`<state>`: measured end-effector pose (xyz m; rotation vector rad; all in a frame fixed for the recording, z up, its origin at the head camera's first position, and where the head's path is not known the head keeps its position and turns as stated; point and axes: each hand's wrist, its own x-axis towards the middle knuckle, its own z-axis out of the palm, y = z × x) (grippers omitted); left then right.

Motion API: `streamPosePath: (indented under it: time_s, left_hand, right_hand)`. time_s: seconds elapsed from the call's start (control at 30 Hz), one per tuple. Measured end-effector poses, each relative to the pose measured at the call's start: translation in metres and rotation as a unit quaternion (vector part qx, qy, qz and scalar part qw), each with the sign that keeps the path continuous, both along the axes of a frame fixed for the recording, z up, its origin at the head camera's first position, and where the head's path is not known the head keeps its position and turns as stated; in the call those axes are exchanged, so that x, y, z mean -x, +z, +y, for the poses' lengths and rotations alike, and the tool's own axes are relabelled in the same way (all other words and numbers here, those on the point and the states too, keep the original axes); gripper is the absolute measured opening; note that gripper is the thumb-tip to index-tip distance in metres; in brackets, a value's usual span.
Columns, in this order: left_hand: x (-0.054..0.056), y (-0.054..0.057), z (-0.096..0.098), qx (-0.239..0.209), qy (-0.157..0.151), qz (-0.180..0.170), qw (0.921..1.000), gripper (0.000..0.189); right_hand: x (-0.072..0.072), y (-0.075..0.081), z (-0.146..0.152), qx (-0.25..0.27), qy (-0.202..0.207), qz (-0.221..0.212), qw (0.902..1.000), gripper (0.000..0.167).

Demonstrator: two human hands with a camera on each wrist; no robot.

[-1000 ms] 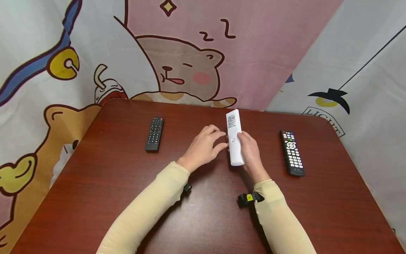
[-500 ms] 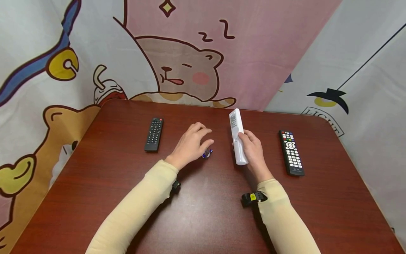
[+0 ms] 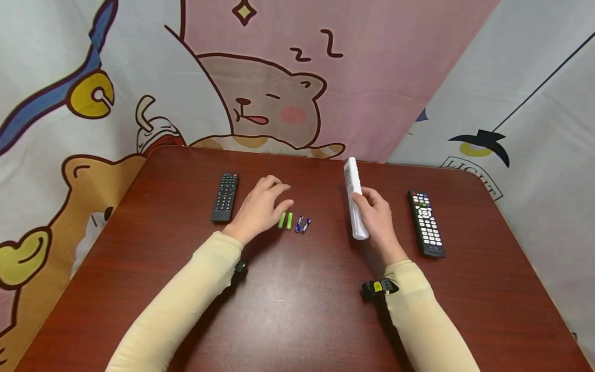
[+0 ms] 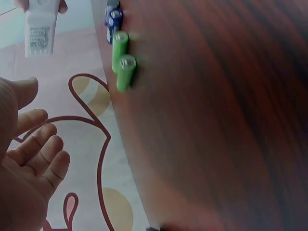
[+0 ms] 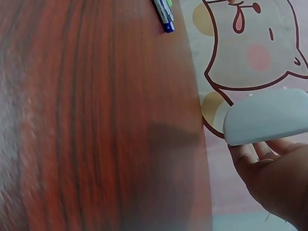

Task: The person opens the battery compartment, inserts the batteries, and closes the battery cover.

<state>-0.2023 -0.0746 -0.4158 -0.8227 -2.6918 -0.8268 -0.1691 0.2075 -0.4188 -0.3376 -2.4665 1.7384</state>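
Note:
My right hand (image 3: 377,219) grips a white remote control (image 3: 352,191) by its side, tilted and raised over the table. In the left wrist view the remote's printed label side (image 4: 39,36) shows. Fingers (image 5: 245,161) of the right hand curl under the white remote (image 5: 269,118) in the right wrist view. My left hand (image 3: 256,211) hovers over the table with relaxed, parted fingers and holds nothing. Beside its thumb lie two green batteries (image 3: 290,221), and right of them two blue batteries (image 3: 299,223). The same green batteries (image 4: 126,72) show in the left wrist view.
A small black remote control (image 3: 225,197) lies left of the left hand. A longer black remote with white buttons (image 3: 426,223) lies to the right. The brown wooden table (image 3: 288,310) ends at a cartoon-printed curtain (image 3: 381,77) behind it.
My left hand has moved left, away from the white remote, uncovering the green and blue batteries. My right hand has shifted slightly right and turned the white remote more onto its edge.

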Motion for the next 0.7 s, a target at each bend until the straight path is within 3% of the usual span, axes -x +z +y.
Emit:
streamPosePath:
  time_s: [0.7]
  left_hand:
    - [0.007, -0.003, -0.044, 0.027, 0.047, -0.023, 0.9983, 0.041]
  right_hand:
    - [0.002, 0.005, 0.018, -0.116, -0.005, 0.007, 0.9932, 0.041]
